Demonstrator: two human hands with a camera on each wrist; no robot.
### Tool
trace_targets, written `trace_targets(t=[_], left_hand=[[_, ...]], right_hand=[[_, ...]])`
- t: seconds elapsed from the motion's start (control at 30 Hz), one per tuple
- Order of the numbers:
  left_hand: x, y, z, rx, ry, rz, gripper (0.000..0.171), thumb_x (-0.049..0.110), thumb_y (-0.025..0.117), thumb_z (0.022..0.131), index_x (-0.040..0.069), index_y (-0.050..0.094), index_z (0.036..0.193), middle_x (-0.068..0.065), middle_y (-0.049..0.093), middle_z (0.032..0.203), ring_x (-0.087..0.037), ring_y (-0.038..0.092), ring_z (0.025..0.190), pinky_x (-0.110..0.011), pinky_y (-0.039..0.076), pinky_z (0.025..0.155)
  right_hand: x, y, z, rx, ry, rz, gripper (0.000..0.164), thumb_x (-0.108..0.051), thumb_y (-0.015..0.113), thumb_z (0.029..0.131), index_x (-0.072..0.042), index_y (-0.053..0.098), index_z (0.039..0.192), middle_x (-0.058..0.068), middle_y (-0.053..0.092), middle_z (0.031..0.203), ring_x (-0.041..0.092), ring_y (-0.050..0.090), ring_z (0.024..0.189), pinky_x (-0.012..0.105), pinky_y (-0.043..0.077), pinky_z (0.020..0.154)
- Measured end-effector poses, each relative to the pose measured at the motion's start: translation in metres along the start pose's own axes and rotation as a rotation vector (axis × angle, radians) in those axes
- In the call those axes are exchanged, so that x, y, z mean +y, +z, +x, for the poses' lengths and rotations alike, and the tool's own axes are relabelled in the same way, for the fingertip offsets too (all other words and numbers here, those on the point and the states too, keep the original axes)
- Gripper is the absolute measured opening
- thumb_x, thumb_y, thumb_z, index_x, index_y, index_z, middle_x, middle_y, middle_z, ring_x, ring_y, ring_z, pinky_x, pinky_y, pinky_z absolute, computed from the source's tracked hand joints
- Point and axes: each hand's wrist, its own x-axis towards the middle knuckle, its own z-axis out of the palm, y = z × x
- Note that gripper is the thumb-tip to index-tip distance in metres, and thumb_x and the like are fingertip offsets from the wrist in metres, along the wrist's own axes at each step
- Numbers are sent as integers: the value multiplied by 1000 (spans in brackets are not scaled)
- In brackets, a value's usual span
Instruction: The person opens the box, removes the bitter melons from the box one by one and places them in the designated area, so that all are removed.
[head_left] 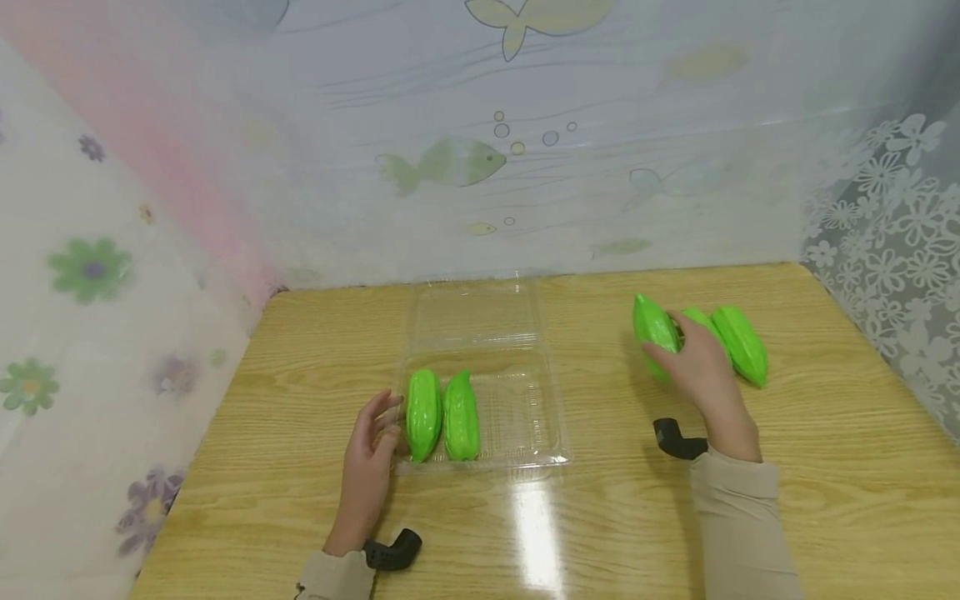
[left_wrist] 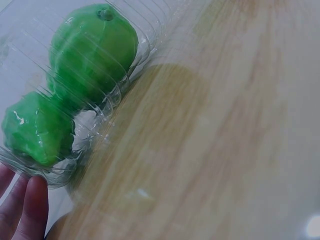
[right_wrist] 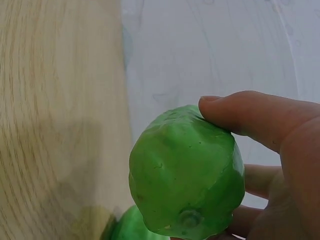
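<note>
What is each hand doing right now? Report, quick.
Left hand: open, fingers relaxed at the side of the clear plastic box.
Right hand: closed, holding a green fruit between thumb and fingers.

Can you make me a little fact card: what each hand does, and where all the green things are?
Right hand: holds a green thing
Left hand: at the left edge of the clear box
Lid: open, folded back
In the box: two green things, side by side, toward its left
On the table: two more green things beside the right hand
</note>
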Motion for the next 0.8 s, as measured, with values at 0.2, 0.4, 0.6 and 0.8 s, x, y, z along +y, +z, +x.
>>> trace_targets(t=[0.2, 0.4, 0.6, 0.8], left_hand=[[7, 0, -1, -3, -16, -12, 45, 7, 42, 93, 22, 36, 134, 0, 45, 127, -17, 44, 115, -25, 44, 81], [25, 2, -4, -3, -33, -22, 44, 4, 41, 93, 14, 35, 135, -8, 44, 128, -23, 43, 117, -19, 39, 83], [30, 3, -6, 3, -29, -4, 43, 2, 41, 92, 10, 35, 134, -10, 44, 128, -24, 43, 116, -18, 40, 81], [30, 3, -6, 2, -22, -10, 43, 3, 41, 92, 11, 36, 134, -9, 45, 127, -25, 43, 116, -18, 40, 81]], right_hand=[[7, -2, -1, -6, 38, 16, 79, -50, 47, 86, 3, 20, 139, 30, 30, 134, 48, 30, 117, 60, 29, 88], [11, -6, -2, 18, 64, 20, 79, -49, 49, 86, 2, 20, 139, 30, 32, 133, 48, 32, 116, 59, 30, 86], [16, -6, -2, 45, 74, -18, 76, -45, 50, 87, 4, 23, 138, 32, 33, 130, 49, 32, 114, 59, 31, 85], [21, -3, -1, 68, 73, -29, 74, -43, 51, 87, 5, 24, 137, 33, 36, 127, 48, 35, 110, 58, 32, 83]])
